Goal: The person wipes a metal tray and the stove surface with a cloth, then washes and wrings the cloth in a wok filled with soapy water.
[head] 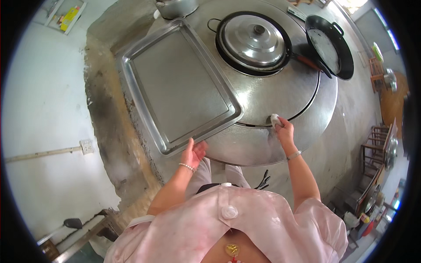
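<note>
A large rectangular metal tray (pixel 179 79) with a raised rim rests, tilted in view, over the left part of a round metal stove top (pixel 260 141). At the tray's near rim is my left hand (pixel 194 154), thumb apart from loosely curled, blurred fingers; nothing shows in it, and whether it touches the rim is unclear. My right hand (pixel 285 131) grips a small white wad (pixel 275 121), perhaps cloth, over the front of the stove's circular groove. Beyond, a black pan (pixel 219 59) sits on the stove under a domed metal lid (pixel 253 41) with a dark knob.
A black wok (pixel 347 65) leans at the right rim of the stove, by the pan's brown handle (pixel 307 62). At the back stands a metal pot (pixel 177 8). A stained wall (pixel 108 131) borders the left side. Wooden stools (pixel 375 144) are at far right.
</note>
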Motion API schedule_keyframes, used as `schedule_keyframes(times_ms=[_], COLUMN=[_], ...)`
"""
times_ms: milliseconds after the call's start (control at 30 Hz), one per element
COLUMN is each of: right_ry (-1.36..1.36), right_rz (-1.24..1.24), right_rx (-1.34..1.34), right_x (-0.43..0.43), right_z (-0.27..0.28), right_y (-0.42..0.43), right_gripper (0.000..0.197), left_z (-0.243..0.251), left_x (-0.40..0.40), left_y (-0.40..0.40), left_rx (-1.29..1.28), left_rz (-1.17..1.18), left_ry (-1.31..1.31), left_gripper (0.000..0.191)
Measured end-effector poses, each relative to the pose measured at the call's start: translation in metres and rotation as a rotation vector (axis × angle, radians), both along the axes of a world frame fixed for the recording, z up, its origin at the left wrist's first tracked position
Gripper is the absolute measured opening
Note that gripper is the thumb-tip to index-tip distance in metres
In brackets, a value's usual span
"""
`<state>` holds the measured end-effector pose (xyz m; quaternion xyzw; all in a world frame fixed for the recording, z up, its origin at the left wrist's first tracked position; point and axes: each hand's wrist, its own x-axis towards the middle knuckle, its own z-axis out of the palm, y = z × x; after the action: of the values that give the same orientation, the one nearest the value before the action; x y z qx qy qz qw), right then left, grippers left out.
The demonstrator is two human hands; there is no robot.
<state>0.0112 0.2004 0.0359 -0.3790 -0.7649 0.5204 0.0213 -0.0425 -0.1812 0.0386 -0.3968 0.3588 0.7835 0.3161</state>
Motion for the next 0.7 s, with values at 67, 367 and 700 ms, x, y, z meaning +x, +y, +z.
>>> schedule_keyframes(times_ms=[67, 367, 700], right_ry=[0.131, 0.746, -0.055], right_rz=[-0.017, 0.870, 0.396], right_rx=[-0.098, 0.325, 0.377], right_x=[-0.028, -0.089, -0.129], right_z=[0.051, 0.115, 0.011], right_y=[-0.022, -0.165, -0.110], right_gripper=[0.032, 0.030, 0.027], left_z=[0.022, 0.092, -0.011], left_x=[0.012, -0.056, -0.145], left_y=[-0.010, 0.068, 0.123], left_rx=[-0.051, 0.222, -1.145], left_rz=[-0.632, -0.060, -0.948], left_ry=[-0.012, 0.424, 1.720], left_gripper=[0.034, 0.034, 0.032])
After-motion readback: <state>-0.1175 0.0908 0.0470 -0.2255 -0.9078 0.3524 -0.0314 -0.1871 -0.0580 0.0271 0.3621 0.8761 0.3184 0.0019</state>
